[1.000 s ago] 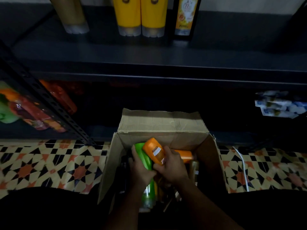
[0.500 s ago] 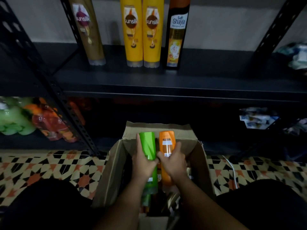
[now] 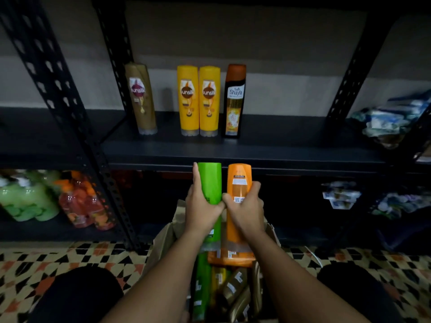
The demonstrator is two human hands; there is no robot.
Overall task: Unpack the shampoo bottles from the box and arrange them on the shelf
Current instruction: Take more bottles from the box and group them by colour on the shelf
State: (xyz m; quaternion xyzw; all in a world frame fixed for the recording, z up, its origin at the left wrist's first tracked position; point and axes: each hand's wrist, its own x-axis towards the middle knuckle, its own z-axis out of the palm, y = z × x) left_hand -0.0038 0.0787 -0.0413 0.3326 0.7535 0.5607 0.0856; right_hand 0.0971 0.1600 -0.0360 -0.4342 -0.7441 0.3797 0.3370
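My left hand (image 3: 202,207) grips a green shampoo bottle (image 3: 210,180) and my right hand (image 3: 245,206) grips an orange one (image 3: 239,178). Both bottles stand upright side by side above the open cardboard box (image 3: 163,238), just below the front edge of the black shelf (image 3: 256,148). On that shelf stand a brown bottle (image 3: 141,101), two yellow bottles (image 3: 198,101) and a dark Shayla bottle (image 3: 235,101). Several more bottles, green, orange and brown, lie in the box (image 3: 224,285).
Black perforated uprights (image 3: 58,94) frame the shelf bays. The lower left shelf holds green and red bottles (image 3: 58,201). Blue-white packets (image 3: 394,120) lie on the right shelves. The floor has patterned tiles (image 3: 46,259), and my knees flank the box.
Both hands rose out of the box with the green and orange bottles, bringing them up to the shelf's front edge. The view tilted upward, showing the shelved bottles in full.
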